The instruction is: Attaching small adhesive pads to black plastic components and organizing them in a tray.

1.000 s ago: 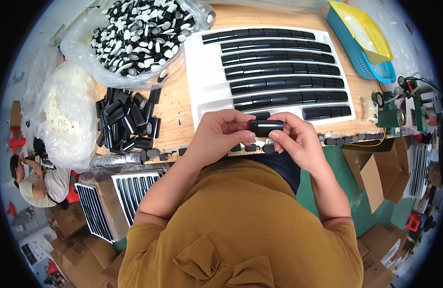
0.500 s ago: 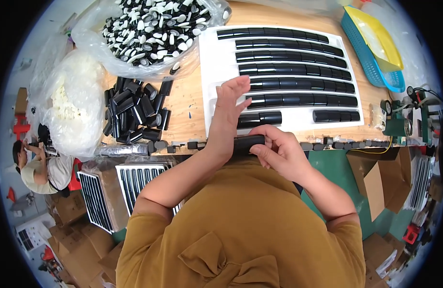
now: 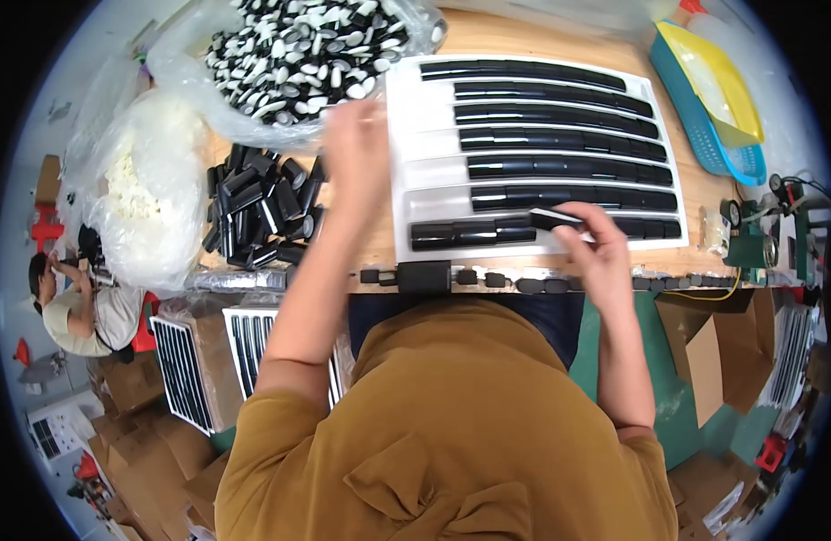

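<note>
My right hand (image 3: 598, 245) pinches a glossy black tube-like piece (image 3: 552, 218) at the gap in the nearest row of the white tray (image 3: 424, 162). The piece is tilted, and a pale edge shows along it. Rows of similar black pieces (image 3: 560, 169) fill most of the tray's grooves. Beyond the tray's left side my left hand (image 3: 355, 144) is smeared by motion, so its fingers cannot be read. It is nearest to a loose pile of black pieces (image 3: 262, 207) and a clear plastic bag (image 3: 186, 99) full of black-and-white parts (image 3: 298, 63).
A clear bag of small cream parts (image 3: 132, 194) lies at the left. Blue and yellow baskets (image 3: 704, 99) stand at the back right. A black block (image 3: 424, 277) sits on the table's front edge. Filled trays (image 3: 186, 370) and an open carton (image 3: 722, 352) stand below; another person (image 3: 82, 307) sits far left.
My hands have parted from the table's front edge. The left has swung away to the far left; the right has carried the black piece to the tray's near row.
</note>
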`<control>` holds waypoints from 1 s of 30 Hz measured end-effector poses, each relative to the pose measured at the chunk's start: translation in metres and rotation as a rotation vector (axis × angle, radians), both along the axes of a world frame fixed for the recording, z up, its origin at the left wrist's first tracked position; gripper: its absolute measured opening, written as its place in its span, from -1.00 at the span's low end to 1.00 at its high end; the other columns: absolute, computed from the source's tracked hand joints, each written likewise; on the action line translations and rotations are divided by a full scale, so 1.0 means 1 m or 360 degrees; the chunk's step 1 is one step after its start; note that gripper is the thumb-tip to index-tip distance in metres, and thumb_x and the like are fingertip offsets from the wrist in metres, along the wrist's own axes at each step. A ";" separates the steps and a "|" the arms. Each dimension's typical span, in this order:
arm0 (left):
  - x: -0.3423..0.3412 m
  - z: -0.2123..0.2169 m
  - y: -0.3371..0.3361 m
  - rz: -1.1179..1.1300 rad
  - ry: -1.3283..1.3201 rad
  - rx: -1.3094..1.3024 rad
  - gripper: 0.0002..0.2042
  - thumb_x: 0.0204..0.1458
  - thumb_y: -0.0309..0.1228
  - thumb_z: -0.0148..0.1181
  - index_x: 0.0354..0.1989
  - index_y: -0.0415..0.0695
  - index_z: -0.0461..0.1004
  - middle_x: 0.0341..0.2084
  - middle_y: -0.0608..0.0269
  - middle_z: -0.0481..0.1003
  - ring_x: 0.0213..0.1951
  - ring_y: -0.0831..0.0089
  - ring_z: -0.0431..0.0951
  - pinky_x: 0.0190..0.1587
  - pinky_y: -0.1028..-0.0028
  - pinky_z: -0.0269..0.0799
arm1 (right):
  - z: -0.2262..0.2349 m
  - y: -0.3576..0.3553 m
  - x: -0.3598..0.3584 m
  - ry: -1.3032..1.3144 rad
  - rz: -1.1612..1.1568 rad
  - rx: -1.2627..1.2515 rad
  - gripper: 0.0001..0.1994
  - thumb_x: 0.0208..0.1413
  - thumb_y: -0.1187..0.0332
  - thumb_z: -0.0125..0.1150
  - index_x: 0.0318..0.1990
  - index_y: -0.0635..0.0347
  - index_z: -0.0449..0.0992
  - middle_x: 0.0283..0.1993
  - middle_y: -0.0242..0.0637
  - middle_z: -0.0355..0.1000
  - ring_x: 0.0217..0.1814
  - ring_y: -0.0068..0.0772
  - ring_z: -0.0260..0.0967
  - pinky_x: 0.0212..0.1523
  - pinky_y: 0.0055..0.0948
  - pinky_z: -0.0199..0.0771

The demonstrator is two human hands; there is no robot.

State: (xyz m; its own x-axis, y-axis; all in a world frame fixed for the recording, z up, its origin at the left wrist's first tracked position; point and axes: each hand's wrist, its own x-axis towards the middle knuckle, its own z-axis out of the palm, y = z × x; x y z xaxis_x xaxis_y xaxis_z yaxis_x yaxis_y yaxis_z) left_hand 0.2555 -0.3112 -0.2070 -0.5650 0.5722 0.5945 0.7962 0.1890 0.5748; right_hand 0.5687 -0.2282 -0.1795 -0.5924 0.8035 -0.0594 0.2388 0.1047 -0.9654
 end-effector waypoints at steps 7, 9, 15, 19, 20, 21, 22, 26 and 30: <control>-0.075 -0.028 -0.028 0.0258 -0.0072 -0.0722 -0.86 -0.08 -0.43 0.26 -0.37 -0.18 0.47 -0.41 0.06 0.50 -0.31 0.05 0.51 -0.25 0.19 0.41 | -0.034 0.035 0.035 -0.0182 -0.0265 0.0006 -0.74 -0.09 0.59 0.38 -0.30 0.22 0.37 -0.54 -0.56 0.28 -0.53 -0.76 0.19 -0.56 -0.71 0.15; -0.077 -0.026 -0.025 0.0281 -0.0130 -0.0737 -0.87 -0.07 -0.43 0.25 -0.37 -0.18 0.46 -0.45 0.05 0.51 -0.33 0.05 0.52 -0.27 0.21 0.42 | -0.031 0.029 0.026 -0.0177 -0.0294 -0.0135 -0.75 -0.08 0.57 0.40 -0.32 0.24 0.39 -0.53 -0.52 0.34 -0.51 -0.76 0.23 -0.52 -0.70 0.20; -0.058 -0.005 -0.024 0.0065 -0.0482 -0.0105 -0.90 0.04 -0.50 0.20 -0.31 -0.24 0.45 -0.43 0.26 0.54 -0.34 0.46 0.56 -0.22 0.52 0.44 | -0.047 0.014 0.016 -0.0498 -0.0323 0.1120 -0.75 -0.08 0.37 0.44 -0.26 0.30 0.56 -0.41 -0.25 0.44 -0.45 -0.40 0.41 -0.42 -0.54 0.40; -0.004 0.025 -0.017 -0.0394 -0.1339 0.0320 -0.88 0.13 -0.56 0.05 -0.20 -0.31 0.43 -0.30 0.17 0.53 -0.27 0.34 0.60 -0.16 0.50 0.50 | -0.031 0.001 0.017 -0.0730 -0.0467 0.1011 -0.75 -0.01 0.29 0.37 -0.24 0.26 0.60 -0.35 -0.15 0.44 -0.36 -0.19 0.44 -0.36 -0.33 0.44; 0.012 0.035 -0.019 -0.0505 -0.1655 0.0413 -0.86 0.15 -0.57 0.00 -0.17 -0.35 0.42 -0.26 0.12 0.53 -0.24 0.27 0.62 -0.17 0.48 0.53 | -0.029 0.006 0.023 -0.0601 -0.0535 0.1094 -0.77 0.02 0.28 0.34 -0.26 0.26 0.60 -0.37 -0.15 0.43 -0.36 -0.20 0.43 -0.35 -0.34 0.42; 0.023 0.039 -0.019 -0.0517 -0.1663 0.0410 -0.86 0.15 -0.57 0.00 -0.17 -0.35 0.42 -0.26 0.12 0.53 -0.24 0.27 0.62 -0.17 0.48 0.53 | -0.033 0.019 0.032 -0.0558 -0.0625 0.1266 -0.77 0.01 0.28 0.34 -0.28 0.26 0.60 -0.40 -0.18 0.43 -0.39 -0.21 0.41 -0.33 -0.35 0.42; 0.032 0.042 -0.019 -0.0587 -0.1847 0.0347 -0.82 0.16 -0.57 -0.01 -0.13 -0.37 0.42 -0.24 0.07 0.53 -0.23 0.22 0.62 -0.16 0.44 0.55 | -0.032 0.030 0.044 -0.0662 -0.0749 0.1257 -0.75 0.00 0.26 0.36 -0.26 0.25 0.60 -0.35 -0.17 0.43 -0.33 -0.20 0.40 -0.28 -0.35 0.41; 0.058 0.038 -0.017 -0.0719 -0.2131 0.0232 -0.75 0.17 -0.55 -0.02 -0.03 -0.42 0.41 -0.18 -0.02 0.52 -0.23 0.18 0.63 -0.16 0.41 0.57 | -0.031 0.041 0.064 -0.1096 -0.0948 0.1196 -0.59 -0.12 0.13 0.43 -0.19 0.24 0.56 -0.08 -0.08 0.37 -0.04 -0.04 0.28 -0.04 -0.19 0.33; 0.081 0.039 -0.014 -0.0807 -0.2172 0.0113 -0.77 0.16 -0.53 0.02 -0.07 -0.40 0.45 -0.20 0.06 0.54 -0.29 0.35 0.59 -0.23 0.49 0.52 | -0.042 0.028 0.056 -0.1071 -0.0873 0.1350 -0.42 -0.21 0.04 0.46 -0.07 0.25 0.53 0.09 0.03 0.26 0.11 0.06 0.12 0.17 -0.08 0.11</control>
